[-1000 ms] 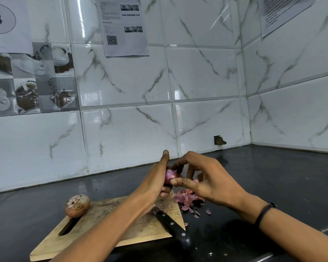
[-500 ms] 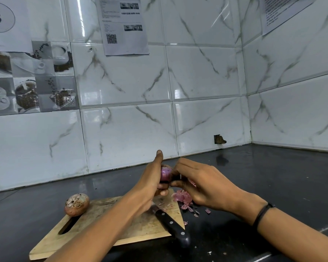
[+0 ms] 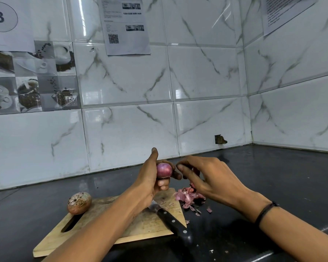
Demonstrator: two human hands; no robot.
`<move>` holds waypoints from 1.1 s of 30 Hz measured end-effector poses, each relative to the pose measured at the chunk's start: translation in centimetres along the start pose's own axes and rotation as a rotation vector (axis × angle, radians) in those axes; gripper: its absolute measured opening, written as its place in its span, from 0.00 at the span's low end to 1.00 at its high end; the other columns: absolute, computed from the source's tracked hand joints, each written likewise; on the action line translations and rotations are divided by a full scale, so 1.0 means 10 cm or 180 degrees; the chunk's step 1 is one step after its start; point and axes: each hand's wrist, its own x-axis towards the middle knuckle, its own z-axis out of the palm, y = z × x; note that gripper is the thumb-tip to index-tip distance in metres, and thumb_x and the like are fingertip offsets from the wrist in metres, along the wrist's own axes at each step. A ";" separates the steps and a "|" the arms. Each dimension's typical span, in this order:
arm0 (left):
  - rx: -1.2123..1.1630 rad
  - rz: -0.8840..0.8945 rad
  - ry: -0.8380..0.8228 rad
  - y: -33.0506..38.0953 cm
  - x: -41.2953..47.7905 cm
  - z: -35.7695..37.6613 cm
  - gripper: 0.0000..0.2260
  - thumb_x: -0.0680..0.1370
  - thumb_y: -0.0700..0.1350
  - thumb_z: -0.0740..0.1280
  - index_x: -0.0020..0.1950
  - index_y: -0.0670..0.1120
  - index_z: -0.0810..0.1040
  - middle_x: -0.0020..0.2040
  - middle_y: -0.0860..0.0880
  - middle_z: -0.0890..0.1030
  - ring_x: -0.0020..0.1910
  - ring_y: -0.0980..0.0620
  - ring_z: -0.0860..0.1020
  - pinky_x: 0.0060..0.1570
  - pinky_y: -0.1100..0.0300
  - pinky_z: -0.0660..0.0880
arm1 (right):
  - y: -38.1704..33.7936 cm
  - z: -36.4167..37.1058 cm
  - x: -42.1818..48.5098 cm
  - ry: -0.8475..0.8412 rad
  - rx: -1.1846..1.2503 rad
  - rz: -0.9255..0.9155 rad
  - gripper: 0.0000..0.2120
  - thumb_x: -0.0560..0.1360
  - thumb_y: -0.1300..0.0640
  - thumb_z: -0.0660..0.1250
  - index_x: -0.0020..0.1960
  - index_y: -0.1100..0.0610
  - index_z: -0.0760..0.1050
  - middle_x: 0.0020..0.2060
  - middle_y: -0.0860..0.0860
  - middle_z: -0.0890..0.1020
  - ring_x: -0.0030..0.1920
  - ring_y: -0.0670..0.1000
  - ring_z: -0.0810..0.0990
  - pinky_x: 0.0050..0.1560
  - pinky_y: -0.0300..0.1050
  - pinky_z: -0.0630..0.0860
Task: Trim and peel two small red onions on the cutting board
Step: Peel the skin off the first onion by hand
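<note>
Surveying from the largest item down: a black countertop [image 3: 273, 176] carries a wooden cutting board [image 3: 140, 227] near its front edge.

Above the board's far right corner, the left hand [image 3: 150, 178] has its fingers curled round a small red onion [image 3: 164, 170], thumb raised straight. That onion shows smooth purple flesh and appears peeled. The right hand [image 3: 206, 176] hangs just beside it, apart from it, fingers loosely bent with thumb and forefinger drawn close. Whether they pinch a scrap of skin cannot be told.

A black-handled knife [image 3: 170, 220] lies across the board's right side, its handle overhanging the front right corner, untouched. A heap of pink onion skins [image 3: 188, 196] sits at the board's right edge, spilling onto the countertop.

The second onion [image 3: 79, 202] rests at the board's far left corner, by the handle slot, in dry brown skin, root tuft on.

Assessment: roughly half done. One onion trimmed and all but finished; the other wholly outstanding.
</note>
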 end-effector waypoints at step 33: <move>0.0851 -0.0005 -0.0260 -0.10 -0.11 0.28 0.31 0.79 0.69 0.49 0.50 0.44 0.75 0.22 0.53 0.72 0.21 0.56 0.70 0.23 0.62 0.69 | -0.03 0.00 0.01 -0.0057 -0.0597 -0.0057 0.24 0.78 0.38 0.53 0.55 0.52 0.81 0.42 0.45 0.81 0.39 0.48 0.79 0.39 0.50 0.78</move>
